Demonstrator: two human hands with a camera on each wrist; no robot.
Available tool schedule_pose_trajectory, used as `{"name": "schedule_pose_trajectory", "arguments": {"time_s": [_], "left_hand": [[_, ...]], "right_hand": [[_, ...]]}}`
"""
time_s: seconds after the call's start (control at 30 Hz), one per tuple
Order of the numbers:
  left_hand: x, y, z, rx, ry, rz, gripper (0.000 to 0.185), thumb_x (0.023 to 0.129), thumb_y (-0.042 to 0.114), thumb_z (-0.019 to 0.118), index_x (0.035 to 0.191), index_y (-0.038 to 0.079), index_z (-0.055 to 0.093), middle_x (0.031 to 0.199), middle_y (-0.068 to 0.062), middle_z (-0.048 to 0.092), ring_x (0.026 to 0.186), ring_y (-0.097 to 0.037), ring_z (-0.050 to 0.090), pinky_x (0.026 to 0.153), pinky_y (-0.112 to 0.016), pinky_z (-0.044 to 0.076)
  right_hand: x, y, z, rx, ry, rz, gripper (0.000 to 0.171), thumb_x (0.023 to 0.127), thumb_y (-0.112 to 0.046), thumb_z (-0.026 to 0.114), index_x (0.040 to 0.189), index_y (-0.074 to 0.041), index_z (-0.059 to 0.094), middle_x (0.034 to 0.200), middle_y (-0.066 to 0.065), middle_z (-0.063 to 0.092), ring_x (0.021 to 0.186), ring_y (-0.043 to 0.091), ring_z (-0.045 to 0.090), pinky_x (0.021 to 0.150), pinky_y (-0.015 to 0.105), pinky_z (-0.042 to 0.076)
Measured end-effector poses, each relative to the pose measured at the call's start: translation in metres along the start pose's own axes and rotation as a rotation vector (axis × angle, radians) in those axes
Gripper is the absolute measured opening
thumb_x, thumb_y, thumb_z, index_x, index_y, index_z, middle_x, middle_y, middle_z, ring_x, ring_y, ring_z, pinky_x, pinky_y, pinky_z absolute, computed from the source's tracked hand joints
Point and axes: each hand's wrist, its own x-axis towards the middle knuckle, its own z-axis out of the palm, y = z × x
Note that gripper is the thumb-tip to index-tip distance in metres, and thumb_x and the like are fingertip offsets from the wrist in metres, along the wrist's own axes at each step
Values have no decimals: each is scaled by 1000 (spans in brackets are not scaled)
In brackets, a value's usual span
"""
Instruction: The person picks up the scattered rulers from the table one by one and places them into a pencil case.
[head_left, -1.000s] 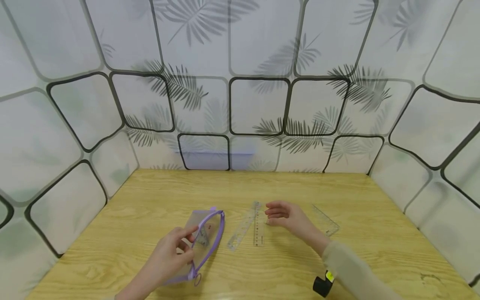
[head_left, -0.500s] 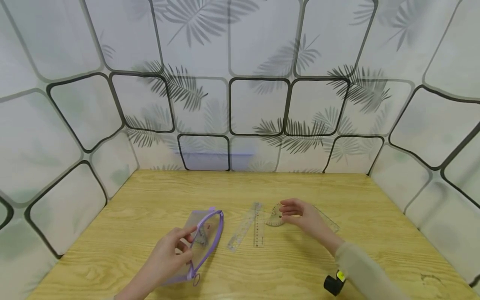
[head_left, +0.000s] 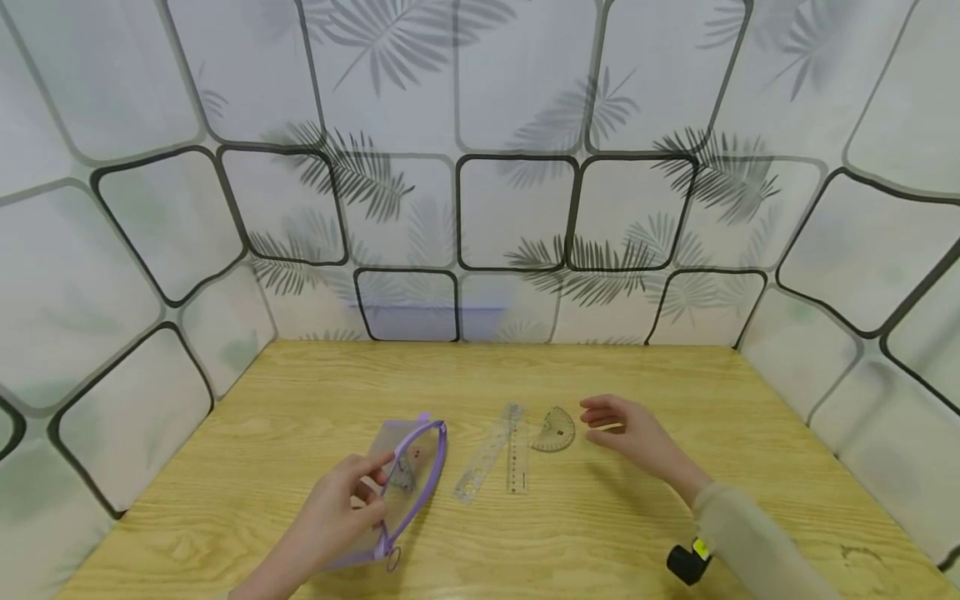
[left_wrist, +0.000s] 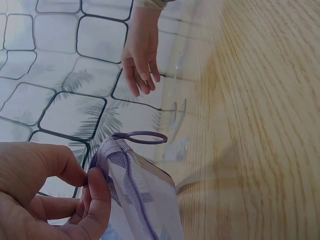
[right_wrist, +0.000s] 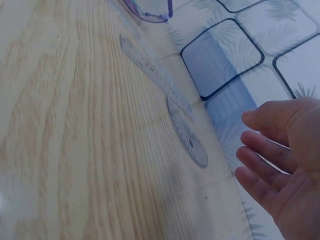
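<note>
In the head view my left hand [head_left: 337, 517] pinches the near-left edge of a see-through pouch with purple zipper trim [head_left: 431, 483], whose mouth gapes. Through its mesh a small triangular set square [head_left: 403, 475] shows. The left wrist view has thumb and finger [left_wrist: 97, 200] gripping the pouch [left_wrist: 145, 200] by its edge, beside a purple pull ring. My right hand [head_left: 633, 437] hovers with relaxed, slightly bent fingers and nothing in them, just right of a clear protractor [head_left: 555, 431]. Left of the protractor lie a clear straight ruler [head_left: 518, 462] and a slanted stencil ruler [head_left: 480, 467], their far ends overlapping.
The wooden table [head_left: 480, 375] carries everything. Patterned fabric walls [head_left: 517, 217] enclose its back and sides. A black device with a yellow tag [head_left: 687, 564] is at the right wrist.
My right hand has moved rightward, leaving the protractor flat on the table beside the rulers. The triangle on the right is now hidden behind that hand. My left hand still holds the pouch.
</note>
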Motion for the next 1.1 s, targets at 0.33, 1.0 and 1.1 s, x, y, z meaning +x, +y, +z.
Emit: {"name": "schedule_pose_trajectory", "arguments": {"time_s": [0.33,1.0,1.1], "left_hand": [[0,0,0,19,-3,1,60,76,-8,63,135,-9,54,100,-10,57,73,-8,57,55,-17,54],[1,-1,0,20,-12,14,60,76,-8,63,135,-9,54,99,-9,57,72,-7,57,55,-17,54],[0,0,0,20,-14,17,60,76,-8,63,135,-9,54,99,-9,57,72,-7,56,54,-17,54]], "right_hand": [[-2,17,-15,-146,32,27,46,92,-17,68,133,0,56,117,16,68,109,34,65,89,39,59],[-7,37,-38,-253,20,68,52,90,-23,70,135,-1,54,125,21,63,112,36,62,91,51,55],[-7,40,-41,-277,19,75,53,90,-22,71,135,0,54,125,21,63,111,37,61,91,52,55]]}}
